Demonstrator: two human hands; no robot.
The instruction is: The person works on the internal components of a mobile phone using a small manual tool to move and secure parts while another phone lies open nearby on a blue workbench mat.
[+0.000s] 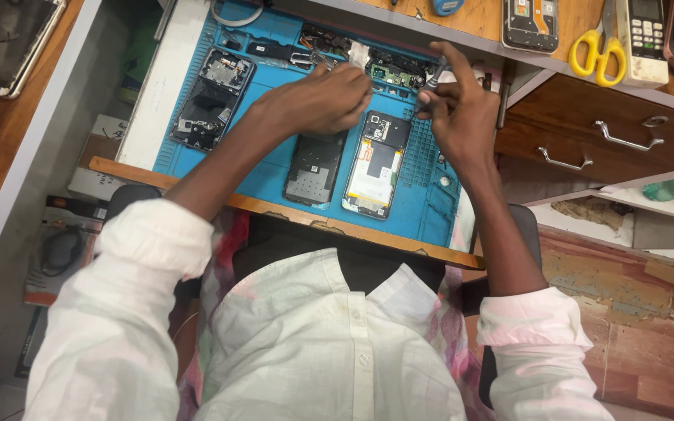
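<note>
Over the blue mat (196, 160) on the counter, the left hand (317, 101) closes on tweezers (323, 59) and the right hand (458, 109) pinches a thin tool (434, 78), above the opened phone (374, 165) (battery exposed); a slip could, I think, scratch the green board (394, 76) at the far edge.

The person wears a pale, off-white button-front shirt (313, 343) with an open collar and small white buttons down the placket. Both sleeves (146, 242) are rolled up in thick cuffs, leaving the forearms bare. Faint pinkish smudges tint the cloth.
</note>
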